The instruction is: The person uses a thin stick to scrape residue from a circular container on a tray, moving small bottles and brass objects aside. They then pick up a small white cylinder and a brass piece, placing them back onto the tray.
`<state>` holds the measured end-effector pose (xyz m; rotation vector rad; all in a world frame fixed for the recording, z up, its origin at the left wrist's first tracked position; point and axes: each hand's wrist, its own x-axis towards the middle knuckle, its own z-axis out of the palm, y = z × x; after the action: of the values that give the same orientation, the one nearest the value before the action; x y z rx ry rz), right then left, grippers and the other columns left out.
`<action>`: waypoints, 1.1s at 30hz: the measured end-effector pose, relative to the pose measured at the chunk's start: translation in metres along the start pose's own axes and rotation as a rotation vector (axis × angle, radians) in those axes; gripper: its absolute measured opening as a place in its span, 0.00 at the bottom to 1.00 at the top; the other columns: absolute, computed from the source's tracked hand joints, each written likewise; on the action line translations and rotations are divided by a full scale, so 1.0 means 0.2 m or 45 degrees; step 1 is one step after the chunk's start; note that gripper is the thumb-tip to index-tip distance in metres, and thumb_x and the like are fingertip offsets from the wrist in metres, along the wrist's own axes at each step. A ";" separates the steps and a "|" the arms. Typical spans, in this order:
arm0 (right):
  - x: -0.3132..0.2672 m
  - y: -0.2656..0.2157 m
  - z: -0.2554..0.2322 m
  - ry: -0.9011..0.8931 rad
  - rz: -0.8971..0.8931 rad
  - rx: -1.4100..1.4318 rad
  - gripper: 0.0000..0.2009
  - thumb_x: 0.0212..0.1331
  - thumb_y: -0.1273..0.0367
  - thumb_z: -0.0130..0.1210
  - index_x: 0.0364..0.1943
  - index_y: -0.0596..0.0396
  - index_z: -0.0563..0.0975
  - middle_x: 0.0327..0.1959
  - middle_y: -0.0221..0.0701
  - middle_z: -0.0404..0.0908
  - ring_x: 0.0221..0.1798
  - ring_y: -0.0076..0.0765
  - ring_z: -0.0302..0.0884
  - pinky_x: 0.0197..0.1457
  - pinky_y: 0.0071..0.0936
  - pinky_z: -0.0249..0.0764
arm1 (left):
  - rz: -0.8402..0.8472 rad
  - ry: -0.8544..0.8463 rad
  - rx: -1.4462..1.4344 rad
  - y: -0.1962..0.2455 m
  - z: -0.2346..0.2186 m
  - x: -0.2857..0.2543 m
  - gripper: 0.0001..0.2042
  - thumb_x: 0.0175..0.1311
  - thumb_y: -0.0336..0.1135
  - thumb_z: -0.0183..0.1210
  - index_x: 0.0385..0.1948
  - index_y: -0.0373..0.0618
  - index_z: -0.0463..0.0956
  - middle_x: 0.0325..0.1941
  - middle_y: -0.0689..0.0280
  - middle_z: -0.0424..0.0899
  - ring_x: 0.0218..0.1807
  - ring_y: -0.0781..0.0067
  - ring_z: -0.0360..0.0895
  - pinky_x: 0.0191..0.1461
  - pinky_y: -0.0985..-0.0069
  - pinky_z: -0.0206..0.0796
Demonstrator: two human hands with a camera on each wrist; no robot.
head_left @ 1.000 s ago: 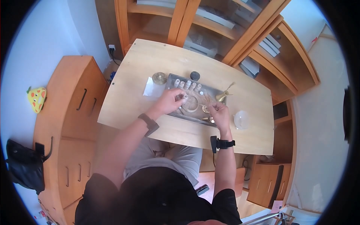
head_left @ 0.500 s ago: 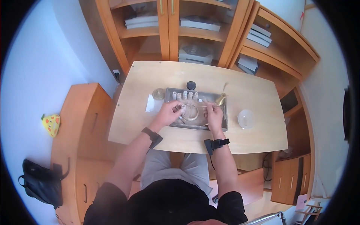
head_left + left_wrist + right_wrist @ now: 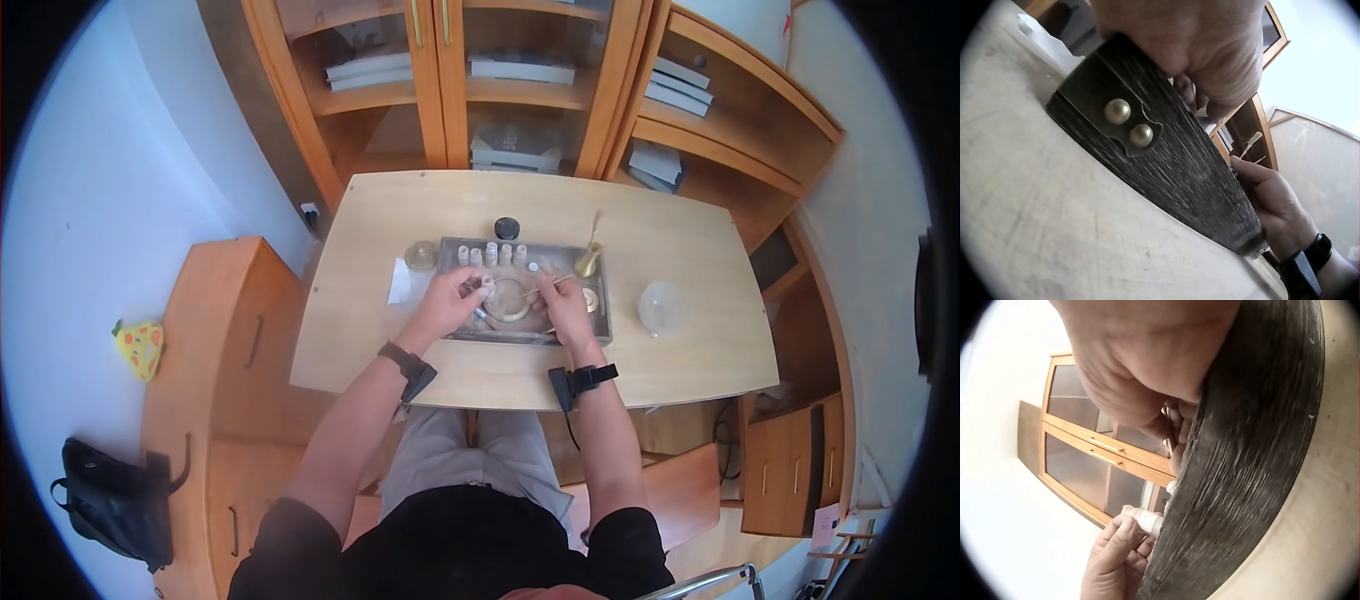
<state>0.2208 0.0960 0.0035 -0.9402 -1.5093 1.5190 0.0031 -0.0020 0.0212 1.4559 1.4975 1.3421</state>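
My left hand (image 3: pixel 445 303) holds a small pale vial (image 3: pixel 487 284) between thumb and fingers, over the left part of a dark wooden tray (image 3: pixel 457 336). In the right wrist view, the white-labelled vial (image 3: pixel 1144 520) tilts in those fingertips. Across from it, my right hand (image 3: pixel 568 312) pinches a thin stick-like tool (image 3: pixel 561 281) that slants toward the vial. A pale ring (image 3: pixel 508 318) lies in the tray between the hands. Close by the right hand sits a small gold round piece (image 3: pixel 591 300). The tray's dark side (image 3: pixel 1179 169) hides much of the left wrist view.
Several similar vials (image 3: pixel 492 254) stand along the tray's back. A brass vase (image 3: pixel 588 262) with thin stems rises at its right. Around the tray lie white paper (image 3: pixel 400 281), a round dish (image 3: pixel 421 256), a black round container (image 3: pixel 507 228) and a clear bowl (image 3: pixel 660 308).
My right hand has shifted left with the thin tool, closer to the vial, uncovering the gold piece. The left hand still holds the vial in about the same place. The head view has tilted up.
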 end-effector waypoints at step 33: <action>0.00 -0.02 -0.04 0.154 0.109 0.587 0.11 0.77 0.64 0.51 0.39 0.55 0.78 0.28 0.31 0.84 0.26 0.24 0.78 0.30 0.23 0.73 | 0.062 0.012 -0.035 -0.02 -0.01 0.01 0.09 0.69 0.30 0.67 0.47 0.39 0.83 0.38 0.71 0.87 0.38 0.86 0.81 0.42 0.81 0.75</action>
<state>0.2281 0.0994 0.0075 -0.8097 -0.9811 1.7379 0.0000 0.0004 0.0181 1.4793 1.4527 1.3947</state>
